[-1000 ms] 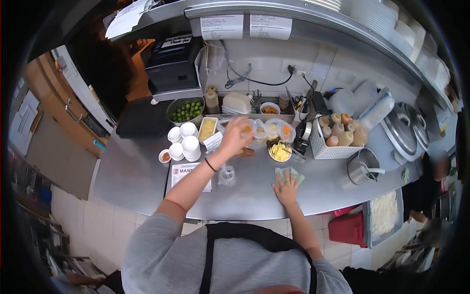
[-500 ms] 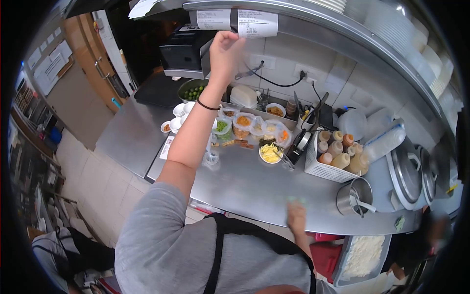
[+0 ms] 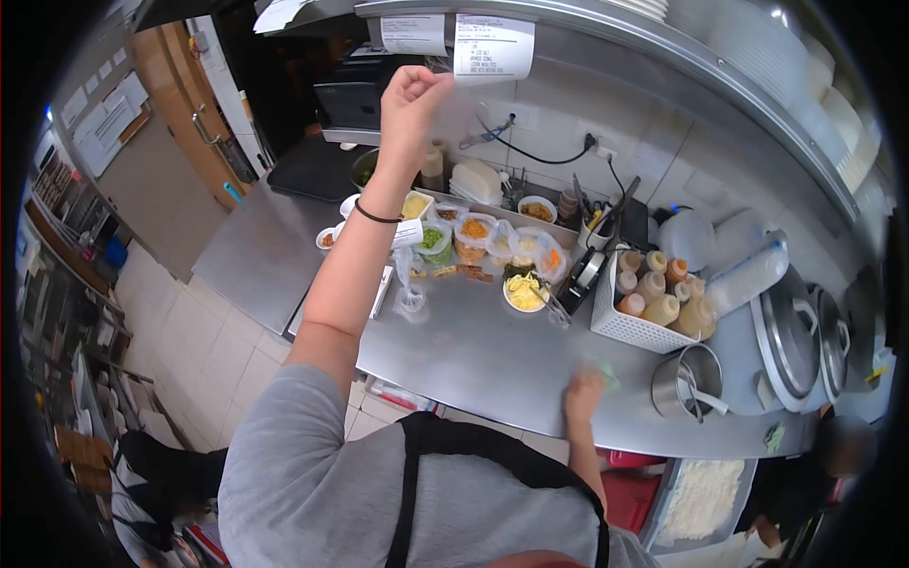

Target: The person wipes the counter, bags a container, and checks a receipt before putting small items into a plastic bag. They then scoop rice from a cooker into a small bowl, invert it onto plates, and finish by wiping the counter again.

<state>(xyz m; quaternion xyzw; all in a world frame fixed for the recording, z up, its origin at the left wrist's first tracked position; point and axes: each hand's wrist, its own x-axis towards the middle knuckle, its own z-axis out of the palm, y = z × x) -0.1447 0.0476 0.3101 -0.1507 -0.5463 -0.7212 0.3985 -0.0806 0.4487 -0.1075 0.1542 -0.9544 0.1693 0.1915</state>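
Note:
My left hand (image 3: 413, 99) is raised beneath the metal shelf, its fingers pinched together; I cannot tell what, if anything, is between them. Just right of it hangs a printed order slip (image 3: 493, 47), with a second slip (image 3: 413, 34) alongside. Low over the steel counter (image 3: 454, 369), my right hand (image 3: 584, 386) is closed on a pale green cloth (image 3: 607, 375), blurred by motion. A saucepan (image 3: 670, 390) with a handled utensil in it stands to the right of that hand. Behind lies a bowl of yellow shreds (image 3: 524, 294) with tongs (image 3: 557, 310).
Bagged ingredients (image 3: 471, 237) line the counter's back. A white basket (image 3: 630, 327) holds several sauce bottles, near large lidded pots (image 3: 791, 331). A tub of white contents (image 3: 701, 502) sits below the counter edge. Other people (image 3: 156, 483) are at lower left and lower right (image 3: 800, 483).
My left hand has moved slightly left and down, away from the slip's lower corner. My right hand has shifted a little right and up along the counter with the cloth.

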